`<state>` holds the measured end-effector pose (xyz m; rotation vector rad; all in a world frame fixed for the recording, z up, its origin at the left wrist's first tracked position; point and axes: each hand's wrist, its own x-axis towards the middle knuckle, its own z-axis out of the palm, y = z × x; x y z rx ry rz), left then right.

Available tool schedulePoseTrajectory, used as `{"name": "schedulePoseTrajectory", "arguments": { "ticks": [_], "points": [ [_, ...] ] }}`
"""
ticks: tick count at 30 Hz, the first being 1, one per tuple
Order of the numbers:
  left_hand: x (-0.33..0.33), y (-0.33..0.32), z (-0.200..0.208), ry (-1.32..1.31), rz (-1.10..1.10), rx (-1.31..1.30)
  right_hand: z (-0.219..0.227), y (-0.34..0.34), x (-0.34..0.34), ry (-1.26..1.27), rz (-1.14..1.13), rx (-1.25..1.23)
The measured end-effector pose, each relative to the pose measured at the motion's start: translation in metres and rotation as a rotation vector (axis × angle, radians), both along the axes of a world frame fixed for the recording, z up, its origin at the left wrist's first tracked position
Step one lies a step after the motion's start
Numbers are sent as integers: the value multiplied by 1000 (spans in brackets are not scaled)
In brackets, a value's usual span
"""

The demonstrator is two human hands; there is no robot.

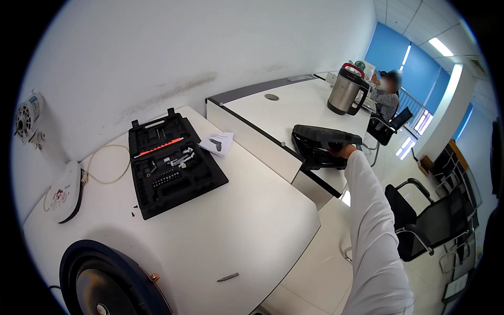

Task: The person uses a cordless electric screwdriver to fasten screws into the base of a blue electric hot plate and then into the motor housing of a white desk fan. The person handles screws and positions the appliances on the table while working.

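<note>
My right arm, in a white sleeve, reaches to the far desk. There my right hand (345, 151) is closed at the front edge of a black tool case (320, 137), its fingers mostly hidden. The case's lid is partly raised, and dark contents show beneath it. My left hand is out of view. On the near desk a second black tool case (210, 181) lies fully open, with rows of small bits (166, 177), silvery sockets (181, 157) and an orange-red strip (160, 147). A white leaflet (217, 143) rests against its right side. A single metal bit (228, 277) lies toward the front.
A dark blue round appliance (89, 249) stands at the near left, a white fan-like device (65, 191) with a cord behind it. On the far desk is a steel jug (346, 90). Office chairs (420, 220) stand right; a person (387, 100) sits farther back.
</note>
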<state>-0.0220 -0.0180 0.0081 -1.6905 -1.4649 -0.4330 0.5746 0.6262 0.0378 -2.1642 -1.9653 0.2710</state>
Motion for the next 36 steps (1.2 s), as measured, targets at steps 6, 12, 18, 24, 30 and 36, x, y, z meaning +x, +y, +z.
{"name": "schedulePoseTrajectory", "arguments": {
  "ticks": [6, 12, 18, 24, 30, 36],
  "points": [
    [3, -4, 3, 15, 3, -6, 15, 0, -16, -106, -96, -79],
    [-4, -10, 13, 18, -97, -167, 28, -17, 3, 217, -39, 44],
    [11, 7, 7, -7, 21, 76, 74, -53, -44, 1063, -136, -147],
    [6, 29, -14, -23, -13, 417, 73, -80, -35, 1691, -211, -121],
    [14, 30, -5, -49, -1, 345, 54, -201, -48, 2372, 40, -260],
    [16, -17, -52, -237, 218, 158, 5, -367, -122, 2596, 244, -284]
  ]
}}
